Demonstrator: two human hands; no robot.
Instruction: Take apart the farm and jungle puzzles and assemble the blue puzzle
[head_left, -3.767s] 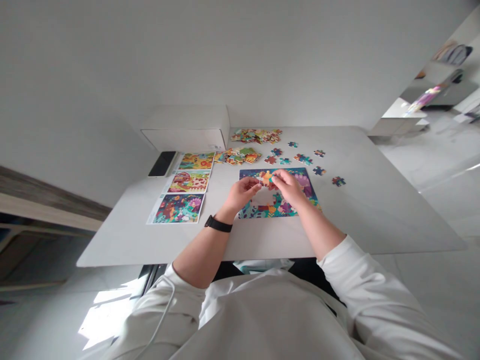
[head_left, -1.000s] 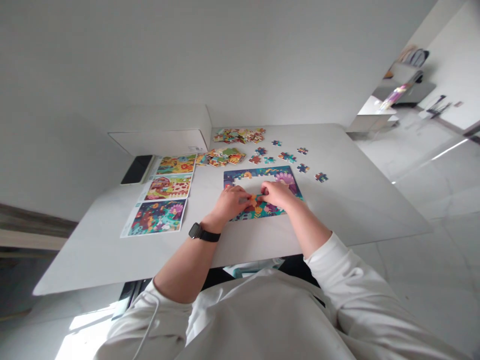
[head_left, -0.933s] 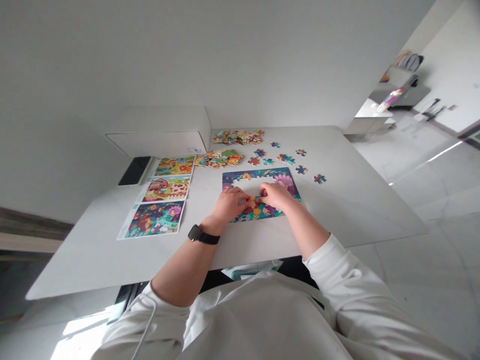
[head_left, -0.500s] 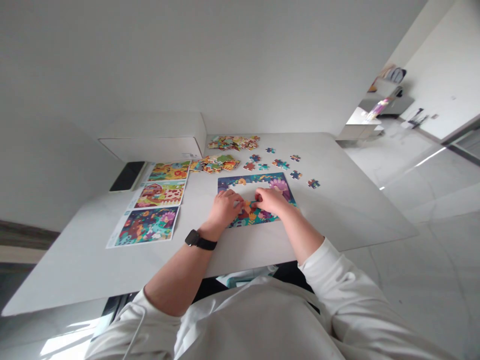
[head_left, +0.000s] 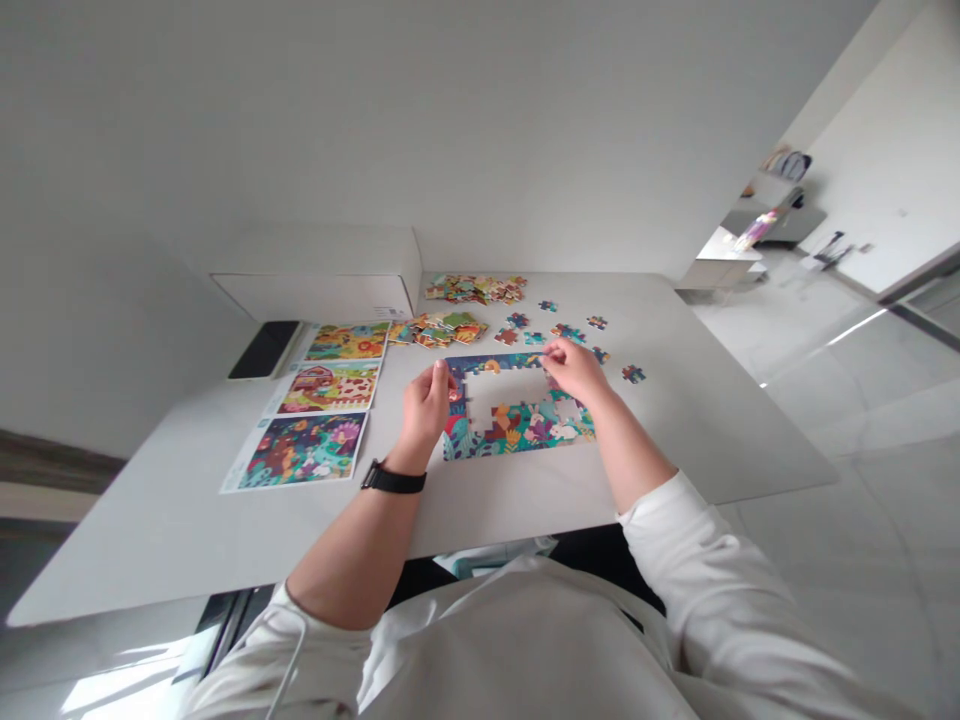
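A partly assembled jigsaw puzzle point(head_left: 514, 445) lies on the table with a white gap in its middle and smaller gaps lower down. My left hand point(head_left: 426, 405) is just off its left edge, thumb up and fingers curled; what they hold, if anything, is hidden. Over the puzzle's upper right part is my right hand point(head_left: 576, 370), thumb and forefinger slightly apart at the top edge, with no piece visible between them. Beyond it lie loose puzzle pieces, among them a teal piece point(head_left: 534, 338), a joined cluster point(head_left: 568, 332) and a separate piece point(head_left: 634, 374) to the right.
Three printed picture sheets, including the lowest sheet point(head_left: 304, 452), lie on the left beside a dark phone point(head_left: 265, 350). A white box point(head_left: 315, 295) stands behind them. Two heaps of pieces, a near heap point(head_left: 439, 330) and a far heap point(head_left: 476, 289), sit at the back of the white table point(head_left: 720, 430).
Both hands have come off the puzzle's middle. The left has moved left to the puzzle's side; the right has moved up and right toward the loose pieces. The view has shifted slightly.
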